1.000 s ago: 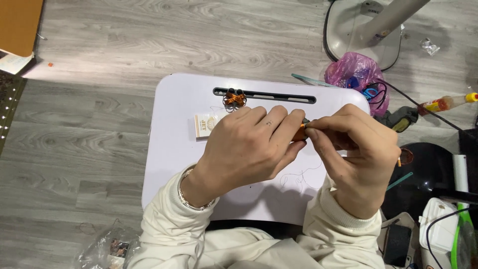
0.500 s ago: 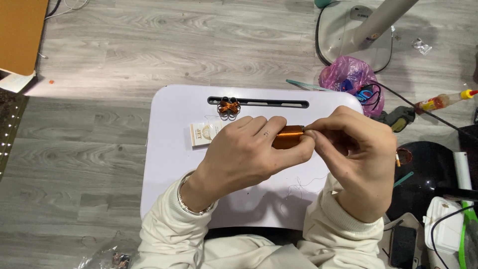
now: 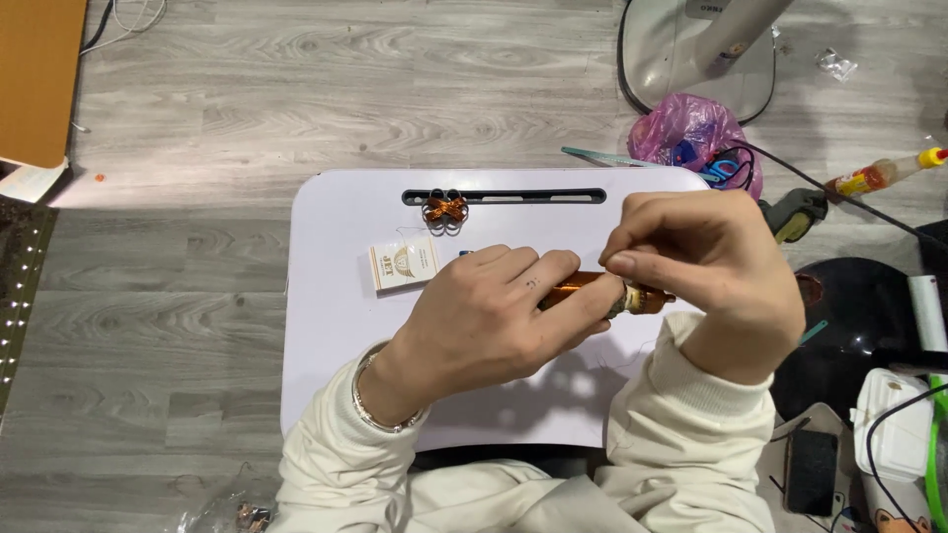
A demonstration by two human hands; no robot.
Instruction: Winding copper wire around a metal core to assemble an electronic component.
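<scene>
My left hand (image 3: 484, 321) grips a copper-coloured cylinder (image 3: 573, 287), a rod wrapped in copper wire, holding it level above the white lap table (image 3: 336, 326). My right hand (image 3: 706, 276) pinches the cylinder's right end (image 3: 642, 298) between thumb and fingers. A thin wire trails down from it over the table. A small bundle of copper wire loops (image 3: 445, 209) lies by the table's slot handle. A small white box (image 3: 403, 265) lies just left of my left hand.
A pink plastic bag (image 3: 686, 133) with coloured bits sits beyond the table's right corner, next to a fan base (image 3: 691, 49). A glue bottle (image 3: 884, 175), a black round object (image 3: 859, 326) and a white container (image 3: 904, 424) crowd the right side. A cardboard sheet (image 3: 39, 79) lies far left.
Both hands have shifted slightly toward me over the table. My right hand has moved to the cylinder's right end, and more of the copper cylinder shows between the hands.
</scene>
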